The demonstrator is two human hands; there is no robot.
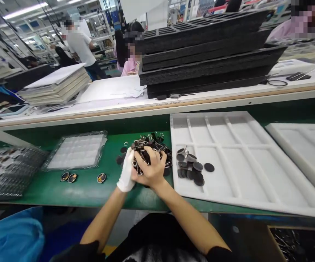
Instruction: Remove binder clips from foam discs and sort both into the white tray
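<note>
Black binder clips point(142, 155) with silver wire handles fill the space between my hands. My left hand point(126, 174), in a white glove, is cupped against their left side. The bare fingers of my right hand point(152, 169) curl over them from the right. More clips lie in a heap point(159, 140) just behind, on the green table point(88, 194). A few flat black discs point(119, 159) are scattered left of the heap. To the right, several black discs point(198, 178) lie in one compartment of a white foam tray point(251, 171).
Three small round parts point(101, 178) lie at left, before a clear-wrapped white tray point(75, 151). Stacked plastic trays point(8, 173) stand at far left. Black trays point(206, 54) are piled on the shelf behind. A box of clips point(299, 243) is at lower right. People work beyond.
</note>
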